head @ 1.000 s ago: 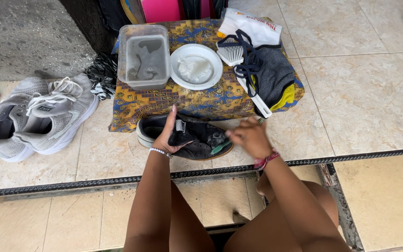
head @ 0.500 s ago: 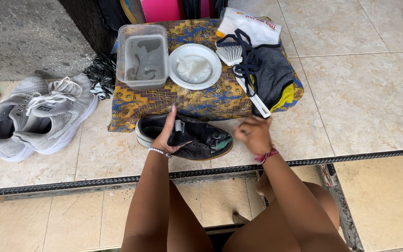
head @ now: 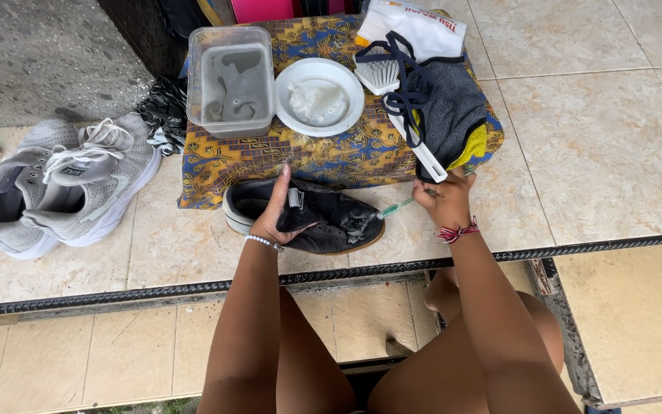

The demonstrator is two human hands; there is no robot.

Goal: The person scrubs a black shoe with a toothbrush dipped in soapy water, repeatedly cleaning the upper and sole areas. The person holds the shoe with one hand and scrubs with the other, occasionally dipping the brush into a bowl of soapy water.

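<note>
left hand (head: 276, 215): fingers curled over the collar of the black shoe (head: 323, 218), pinning it on its side on the tiled floor (head: 591, 153) | right hand (head: 442, 201): closed around a green toothbrush (head: 396, 207), bristle end touching the shoe's toe | shoe: just in front of the patterned cloth (head: 323, 157), grey sneakers (head: 63, 188) well apart to the left

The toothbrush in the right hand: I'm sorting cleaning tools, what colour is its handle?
Green, a translucent slim plastic toothbrush handle, seen in the head view, held by the right hand.
</note>
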